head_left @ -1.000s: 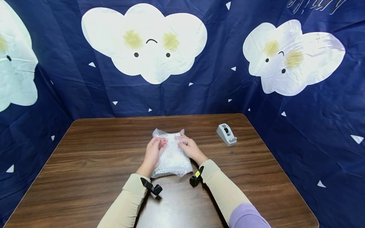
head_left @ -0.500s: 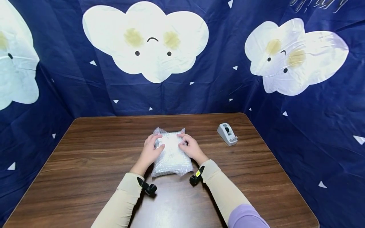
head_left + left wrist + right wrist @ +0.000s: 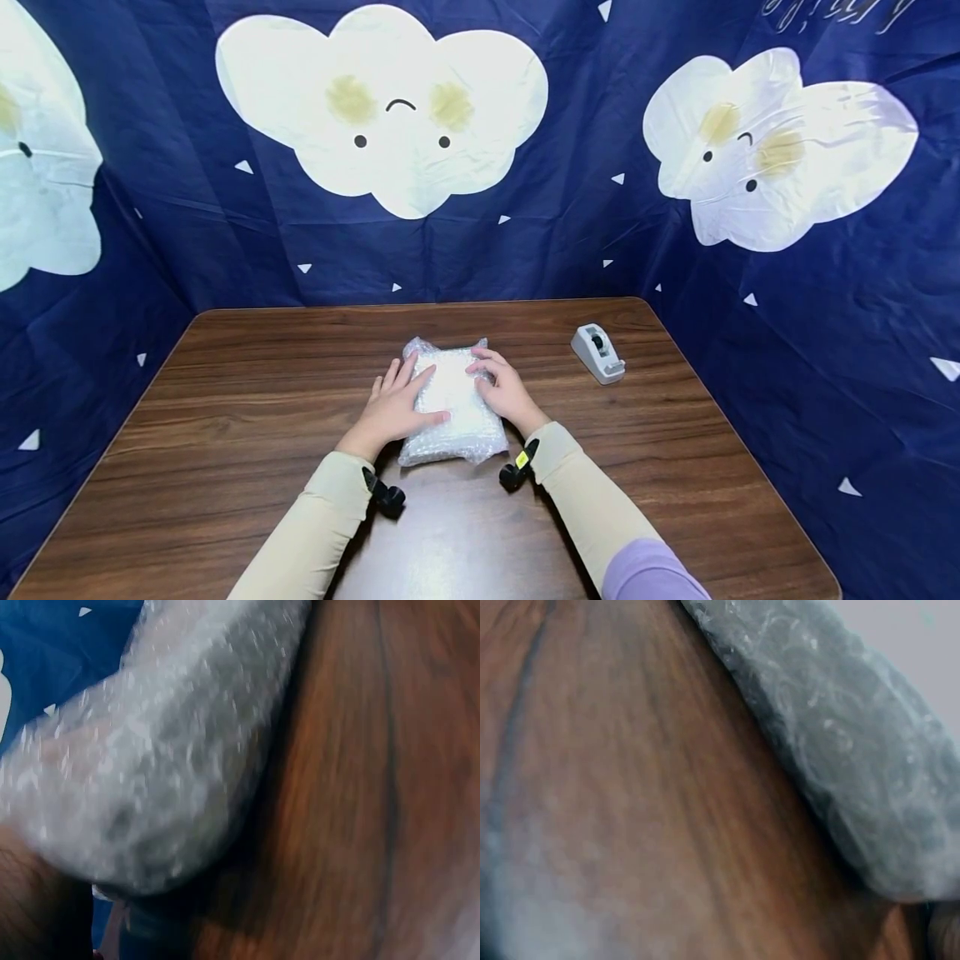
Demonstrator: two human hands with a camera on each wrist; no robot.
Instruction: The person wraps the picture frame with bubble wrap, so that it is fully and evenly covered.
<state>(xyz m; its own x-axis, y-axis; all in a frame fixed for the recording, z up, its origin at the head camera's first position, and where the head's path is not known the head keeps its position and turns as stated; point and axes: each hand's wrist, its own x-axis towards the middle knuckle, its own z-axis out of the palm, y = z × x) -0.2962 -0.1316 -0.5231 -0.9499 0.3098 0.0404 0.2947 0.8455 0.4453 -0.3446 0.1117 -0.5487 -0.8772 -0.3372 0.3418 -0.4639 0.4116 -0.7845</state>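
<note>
A flat, pillow-like package in clear bubble wrap (image 3: 457, 417) lies on the table in front of me, whitish across its top. My left hand (image 3: 393, 408) rests on its left side with the fingers spread, the thumb reaching over the top. At the upper right corner, my right hand (image 3: 507, 390) lays its fingers on the wrap, with the thumb bent in beneath them. The left wrist view shows the crinkled side of the bubble wrap (image 3: 172, 757) close up and blurred. In the right wrist view the package's bubble-wrapped edge (image 3: 840, 742) runs down beside the wood.
A grey-white tape dispenser (image 3: 597, 354) stands toward the back right of the brown wooden table (image 3: 247, 392). Dark blue curtains (image 3: 570, 233) with white cloud prints enclose the back and sides. Each wrist carries a small black camera (image 3: 388, 498).
My left hand has gone from bunched fingers at the package's upper left to a spread hand lower on its left side. The right hand has stayed at the upper right, its fingers shifting slightly.
</note>
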